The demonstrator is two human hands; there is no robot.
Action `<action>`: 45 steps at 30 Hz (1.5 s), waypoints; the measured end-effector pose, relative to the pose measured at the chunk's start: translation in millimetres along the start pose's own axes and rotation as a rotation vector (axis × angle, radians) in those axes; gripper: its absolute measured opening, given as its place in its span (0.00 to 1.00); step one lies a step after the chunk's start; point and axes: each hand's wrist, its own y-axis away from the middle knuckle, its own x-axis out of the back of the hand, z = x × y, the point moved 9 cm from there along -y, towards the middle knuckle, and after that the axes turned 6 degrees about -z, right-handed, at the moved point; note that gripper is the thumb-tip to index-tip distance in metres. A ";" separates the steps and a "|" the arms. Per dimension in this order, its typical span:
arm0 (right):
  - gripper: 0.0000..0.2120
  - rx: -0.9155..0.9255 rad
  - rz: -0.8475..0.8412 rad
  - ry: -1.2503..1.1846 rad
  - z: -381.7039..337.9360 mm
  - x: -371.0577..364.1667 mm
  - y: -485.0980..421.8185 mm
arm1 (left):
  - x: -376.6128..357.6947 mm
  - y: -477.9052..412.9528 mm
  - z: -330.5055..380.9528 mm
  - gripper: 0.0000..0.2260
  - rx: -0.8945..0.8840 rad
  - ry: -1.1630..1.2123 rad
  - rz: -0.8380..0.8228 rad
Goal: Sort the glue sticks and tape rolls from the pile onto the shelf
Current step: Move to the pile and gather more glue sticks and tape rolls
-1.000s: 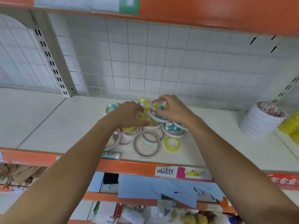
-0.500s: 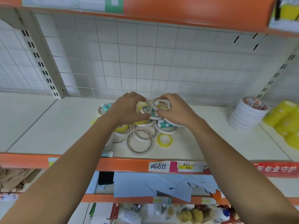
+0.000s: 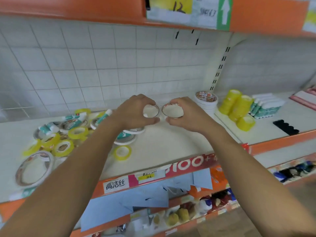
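Note:
My left hand (image 3: pixel 135 113) grips a thin white tape roll (image 3: pixel 150 111), held up on edge above the shelf (image 3: pixel 164 142). Right beside it, my right hand (image 3: pixel 186 117) grips a second white tape roll (image 3: pixel 172 111) with a red-printed rim. To the left lies the pile (image 3: pixel 65 132) of yellow tape rolls, white tape rolls and teal-and-white glue sticks. A lone yellow tape roll (image 3: pixel 122 152) lies near the front edge. A stack of white tape rolls (image 3: pixel 206 101) stands just right of my right hand.
Yellow tape rolls (image 3: pixel 239 108) and a row of teal-and-white glue sticks (image 3: pixel 266 106) stand on the neighbouring shelf at right, beside a black strip (image 3: pixel 285 127). A large white tape roll (image 3: pixel 34 168) lies at front left. An orange upper shelf edge (image 3: pixel 102 11) overhangs.
Both hands have lifted off the pile, each with a white tape roll, and moved right toward the white stack. The camera has swung right, bringing the neighbouring shelf into view.

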 end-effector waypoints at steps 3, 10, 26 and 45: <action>0.32 -0.003 0.050 0.019 26.7 30.3 4.8 | -1.1 -31.1 27.6 0.27 -0.049 -0.004 0.004; 0.22 0.040 0.085 0.044 85.5 90.4 -4.0 | -2.0 -93.0 75.8 0.25 -0.066 -0.040 0.031; 0.53 0.068 -0.173 0.004 149.7 85.7 -37.5 | -27.2 -150.4 103.9 0.30 0.133 0.082 0.104; 0.27 0.070 -0.300 0.046 171.6 92.5 -34.9 | -63.0 -185.8 143.1 0.37 0.066 0.020 -0.118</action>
